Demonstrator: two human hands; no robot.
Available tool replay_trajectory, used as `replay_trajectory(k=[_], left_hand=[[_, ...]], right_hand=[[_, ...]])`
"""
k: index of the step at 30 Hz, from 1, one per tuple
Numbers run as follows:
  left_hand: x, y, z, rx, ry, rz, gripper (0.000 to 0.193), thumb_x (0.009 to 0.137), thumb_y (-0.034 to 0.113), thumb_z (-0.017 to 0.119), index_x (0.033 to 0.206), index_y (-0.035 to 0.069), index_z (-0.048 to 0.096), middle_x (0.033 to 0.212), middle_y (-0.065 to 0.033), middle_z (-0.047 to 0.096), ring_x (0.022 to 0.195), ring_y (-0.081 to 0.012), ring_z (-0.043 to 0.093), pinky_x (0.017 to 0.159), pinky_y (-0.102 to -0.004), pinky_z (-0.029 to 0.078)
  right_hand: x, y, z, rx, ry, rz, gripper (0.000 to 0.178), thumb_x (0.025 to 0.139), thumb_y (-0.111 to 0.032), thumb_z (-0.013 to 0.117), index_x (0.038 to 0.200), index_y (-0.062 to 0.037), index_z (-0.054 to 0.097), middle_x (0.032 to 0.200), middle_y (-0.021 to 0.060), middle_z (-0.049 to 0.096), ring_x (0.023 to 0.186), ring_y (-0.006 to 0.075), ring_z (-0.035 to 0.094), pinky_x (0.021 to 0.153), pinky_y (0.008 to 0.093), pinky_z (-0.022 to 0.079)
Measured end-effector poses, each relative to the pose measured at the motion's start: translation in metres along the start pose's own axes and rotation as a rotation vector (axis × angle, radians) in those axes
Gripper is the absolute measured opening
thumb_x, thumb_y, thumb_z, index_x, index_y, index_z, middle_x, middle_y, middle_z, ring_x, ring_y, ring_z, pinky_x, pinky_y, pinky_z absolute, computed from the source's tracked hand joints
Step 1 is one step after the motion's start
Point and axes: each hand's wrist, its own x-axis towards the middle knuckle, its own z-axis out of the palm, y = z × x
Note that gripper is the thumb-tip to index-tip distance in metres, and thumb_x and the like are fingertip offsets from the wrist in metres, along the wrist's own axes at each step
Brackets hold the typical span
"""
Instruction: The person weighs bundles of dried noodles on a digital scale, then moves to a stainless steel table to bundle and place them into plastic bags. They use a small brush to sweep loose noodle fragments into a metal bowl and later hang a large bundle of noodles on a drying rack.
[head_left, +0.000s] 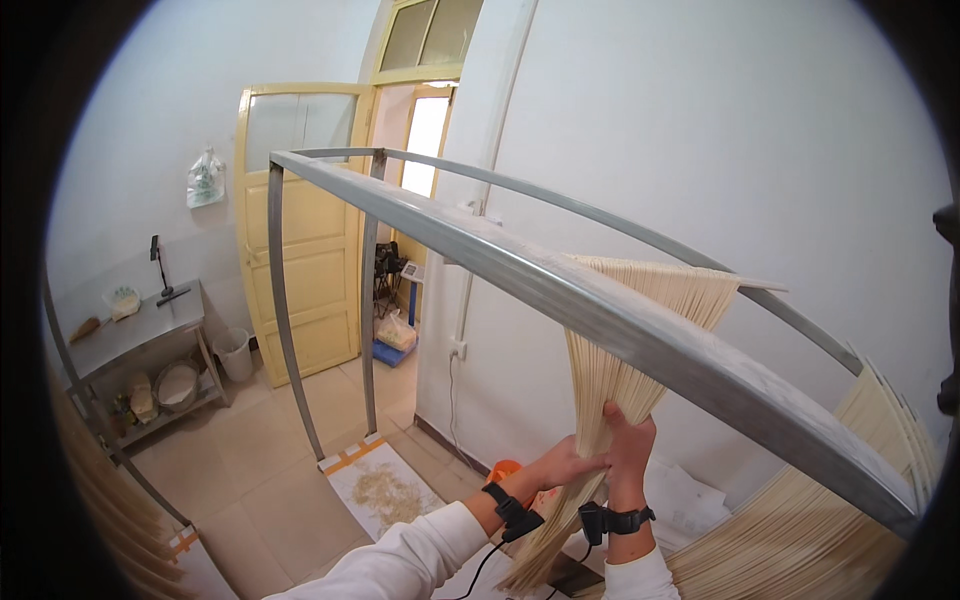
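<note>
A bundle of long pale noodles [600,385] hangs from a thin rod [760,286] laid across a metal rack [480,250]. Below the rack's near bar, both my hands are wrapped round the bundle and squeeze it narrow. My right hand [630,440] grips it slightly higher, thumb upward. Against it, just to the left, my left hand [572,464] is closed round the strands, its fingertips partly hidden. Under my hands the strands fan out toward the lower left. Both wrists carry black straps with cables.
More noodles [800,530] hang at the lower right, others [100,510] at the left edge. A white board [345,490] with noodle scraps lies on the floor near an orange container [505,470]. A steel table [150,330], a bin [233,352] and a yellow door [305,240] stand beyond.
</note>
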Motion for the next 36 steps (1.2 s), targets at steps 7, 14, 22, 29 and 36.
replay_trajectory(k=[7, 14, 22, 29, 36], left_hand=[[-0.046, -0.01, -0.012, 0.07, 0.134, 0.066, 0.064, 0.097, 0.036, 0.076, 0.143, -0.001, 0.052, 0.134, -0.0111, 0.063, 0.123, -0.0203, 0.059, 0.106, -0.037, 0.048], [-0.13, -0.007, -0.036, 0.014, 0.374, 0.042, 0.048, 0.097, 0.028, 0.077, 0.13, -0.002, 0.061, 0.12, -0.0091, 0.07, 0.109, -0.0171, 0.065, 0.095, -0.0351, 0.054], [-0.269, 0.015, -0.113, 0.241, 0.637, 0.168, 0.046, 0.094, 0.024, 0.078, 0.13, 0.001, 0.063, 0.117, -0.0092, 0.071, 0.109, -0.0181, 0.065, 0.095, -0.0367, 0.053], [-0.396, 0.056, -0.202, 0.447, 0.894, 0.0, 0.043, 0.095, 0.034, 0.074, 0.127, 0.007, 0.068, 0.115, -0.0076, 0.074, 0.107, -0.0197, 0.068, 0.096, -0.0389, 0.054], [-0.472, 0.104, -0.257, 0.222, 0.997, 0.152, 0.04, 0.092, 0.017, 0.082, 0.125, 0.001, 0.066, 0.111, -0.0063, 0.074, 0.101, -0.0157, 0.068, 0.089, -0.0339, 0.056]], right_hand=[[-0.033, -0.001, 0.022, 0.0, -0.167, 0.094, 0.07, 0.082, -0.038, 0.091, 0.125, 0.0063, 0.06, 0.112, 0.0088, 0.07, 0.097, 0.0194, 0.066, 0.088, 0.032, 0.053], [-0.08, 0.02, 0.081, 0.12, -0.374, 0.144, 0.074, 0.083, -0.042, 0.09, 0.129, 0.007, 0.058, 0.117, 0.0092, 0.069, 0.101, 0.0192, 0.065, 0.088, 0.0327, 0.052], [-0.167, 0.048, 0.211, 0.174, -0.564, 0.169, 0.069, 0.087, -0.036, 0.081, 0.132, 0.0089, 0.055, 0.123, 0.013, 0.066, 0.109, 0.0228, 0.062, 0.096, 0.0377, 0.051], [-0.236, 0.064, 0.363, 0.31, -0.744, 0.073, 0.056, 0.092, -0.024, 0.074, 0.134, 0.0077, 0.055, 0.126, 0.0124, 0.065, 0.11, 0.0221, 0.06, 0.099, 0.0392, 0.049], [-0.285, 0.063, 0.47, 0.615, -0.959, 0.274, 0.046, 0.092, -0.032, 0.081, 0.117, 0.0039, 0.068, 0.106, 0.0054, 0.071, 0.093, 0.013, 0.065, 0.082, 0.0295, 0.052]])
